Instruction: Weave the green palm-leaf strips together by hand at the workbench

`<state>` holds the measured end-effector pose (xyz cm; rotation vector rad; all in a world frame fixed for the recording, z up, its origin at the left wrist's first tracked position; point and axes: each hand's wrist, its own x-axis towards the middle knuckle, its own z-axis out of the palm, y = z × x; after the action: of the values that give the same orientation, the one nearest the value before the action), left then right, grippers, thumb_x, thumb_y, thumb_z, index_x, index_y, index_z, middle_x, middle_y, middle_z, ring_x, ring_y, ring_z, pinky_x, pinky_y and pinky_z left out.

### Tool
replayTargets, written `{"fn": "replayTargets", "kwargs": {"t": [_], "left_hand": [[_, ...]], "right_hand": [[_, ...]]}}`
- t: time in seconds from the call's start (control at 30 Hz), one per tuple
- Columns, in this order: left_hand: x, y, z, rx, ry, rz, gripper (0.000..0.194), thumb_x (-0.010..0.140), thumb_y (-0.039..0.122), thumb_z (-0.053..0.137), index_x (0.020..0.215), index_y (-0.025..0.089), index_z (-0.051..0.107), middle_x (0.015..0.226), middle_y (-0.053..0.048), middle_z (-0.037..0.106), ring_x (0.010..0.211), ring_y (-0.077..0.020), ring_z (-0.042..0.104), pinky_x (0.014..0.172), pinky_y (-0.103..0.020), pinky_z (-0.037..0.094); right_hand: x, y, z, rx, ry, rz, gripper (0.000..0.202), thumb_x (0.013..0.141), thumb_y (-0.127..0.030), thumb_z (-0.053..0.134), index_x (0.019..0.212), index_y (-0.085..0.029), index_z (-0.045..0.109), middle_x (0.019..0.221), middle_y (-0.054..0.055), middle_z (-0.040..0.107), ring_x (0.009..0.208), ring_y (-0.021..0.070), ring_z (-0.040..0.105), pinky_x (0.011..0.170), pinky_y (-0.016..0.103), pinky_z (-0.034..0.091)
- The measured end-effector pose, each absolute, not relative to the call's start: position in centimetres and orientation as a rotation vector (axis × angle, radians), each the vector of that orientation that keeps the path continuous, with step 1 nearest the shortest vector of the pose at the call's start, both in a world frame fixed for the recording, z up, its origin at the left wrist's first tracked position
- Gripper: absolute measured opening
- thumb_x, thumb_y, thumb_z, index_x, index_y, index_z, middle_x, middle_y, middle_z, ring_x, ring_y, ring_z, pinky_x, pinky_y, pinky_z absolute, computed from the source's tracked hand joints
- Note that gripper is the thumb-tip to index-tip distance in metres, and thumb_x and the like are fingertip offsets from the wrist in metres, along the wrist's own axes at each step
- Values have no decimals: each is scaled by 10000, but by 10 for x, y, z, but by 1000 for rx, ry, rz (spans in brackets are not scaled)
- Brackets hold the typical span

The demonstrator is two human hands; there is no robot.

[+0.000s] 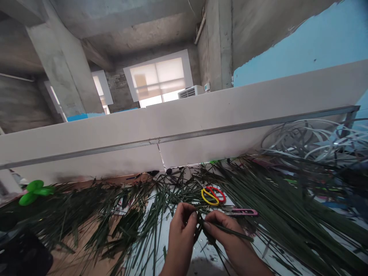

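Close together near the bottom centre, my left hand (183,226) and my right hand (222,230) both pinch a small bunch of dark green leaf strips (199,229). The strips cross between my fingertips, and loose ends hang down and out to the right. Whether they are folded or woven, I cannot tell. Just beyond my right hand lie scissors (213,196) with one yellow and one red handle. A pink-handled cutter (243,211) rests beside them. Cut leaf pieces (172,193) are scattered around my hands.
Long green leaves (276,195) cover the right side, and more leaf scraps (86,207) lie left. Pale coiled straps (316,142) are at the far right. A bright green balloon-like object (34,191) and a dark container (24,251) sit left. A white partition (184,149) stands behind.
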<state>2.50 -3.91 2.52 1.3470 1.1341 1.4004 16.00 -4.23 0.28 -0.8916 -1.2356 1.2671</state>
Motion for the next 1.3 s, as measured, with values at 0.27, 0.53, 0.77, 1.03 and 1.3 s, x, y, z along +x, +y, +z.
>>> {"fn": "replayTargets", "kwargs": {"t": [0.27,0.53,0.77,1.03,1.3], "left_hand": [[23,-36,25,1337,1118,1481,133,777,305,642,771,189,577,690,21,534,647,-142,474,586,-234,399],[22,-34,26,1241,1035,1423,172,749,331,665,749,176,590,644,43,495,594,-120,418,551,-219,356],[18,-32,26,1366,1026,1299,292,801,441,658,700,172,611,616,41,469,560,-113,399,514,-212,326],[18,-32,22,1426,1016,1313,330,786,443,699,976,174,720,768,-39,649,672,-163,539,593,-244,423],[12,-32,23,1906,1217,1251,181,875,310,611,751,190,667,753,-15,572,688,-159,508,613,-239,364]], "right_hand": [[160,-42,2,-890,-1267,1295,179,778,-340,663,693,-193,608,641,-29,529,628,153,467,583,268,378],[162,-47,5,-946,-1346,1251,167,797,-343,639,720,-194,629,659,-26,525,647,157,440,583,270,358],[163,-44,1,-928,-1283,1214,191,824,-369,650,739,-199,634,673,-25,551,663,158,473,606,267,393],[162,-41,3,-903,-1119,1255,249,764,-437,708,735,-197,648,655,-23,573,649,163,501,612,274,416],[165,-36,4,-880,-1050,1240,239,754,-429,715,758,-198,651,660,-22,588,650,164,500,619,273,410]]}}
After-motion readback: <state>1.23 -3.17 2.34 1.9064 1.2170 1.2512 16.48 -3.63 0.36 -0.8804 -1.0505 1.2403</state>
